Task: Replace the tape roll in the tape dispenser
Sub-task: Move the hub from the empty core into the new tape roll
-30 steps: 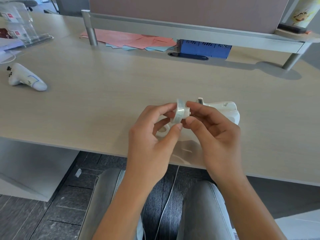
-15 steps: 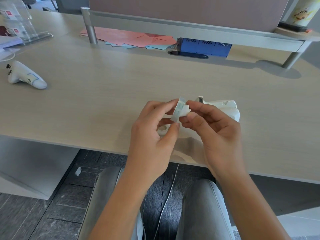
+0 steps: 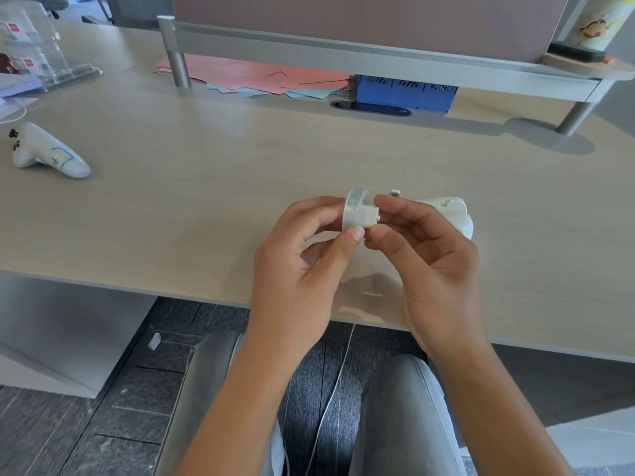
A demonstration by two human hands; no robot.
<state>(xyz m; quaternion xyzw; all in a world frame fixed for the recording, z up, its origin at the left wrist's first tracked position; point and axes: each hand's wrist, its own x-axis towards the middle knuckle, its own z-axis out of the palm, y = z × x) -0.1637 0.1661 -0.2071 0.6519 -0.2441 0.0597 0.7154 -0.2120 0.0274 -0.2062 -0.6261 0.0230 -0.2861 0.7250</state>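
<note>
While both hands work above the near edge of the pale wood-grain surface (image 3: 171, 207), the scene reads as follows.

Landmark: a white plastic tape dispenser (image 3: 453, 214) lies on the surface, partly hidden behind the right hand.

Tape roll: a small clear roll of tape (image 3: 354, 211) with a short white hub (image 3: 372, 216) sticking out of its right side is held in the air just left of the dispenser, not yet seated in it.

Left hand: the left hand (image 3: 295, 269) has thumb and forefinger closed on the rim of the roll.

Right hand: the right hand (image 3: 436, 266) has its fingers (image 3: 395, 207) pinched on the hub end.

Step in hand: probably fitting or adjusting the hub in the roll; whether the hub is fully pushed in, I cannot tell.

Next move: likely carrying the roll right to the dispenser and dropping the hub ends into its slots, which calls for keeping the axle level and leaving the tape's free end toward the cutter.

Elsewhere: a white handheld controller (image 3: 48, 156) lies far left of the dispenser; pink and blue papers (image 3: 261, 77) lie well behind it.
</note>
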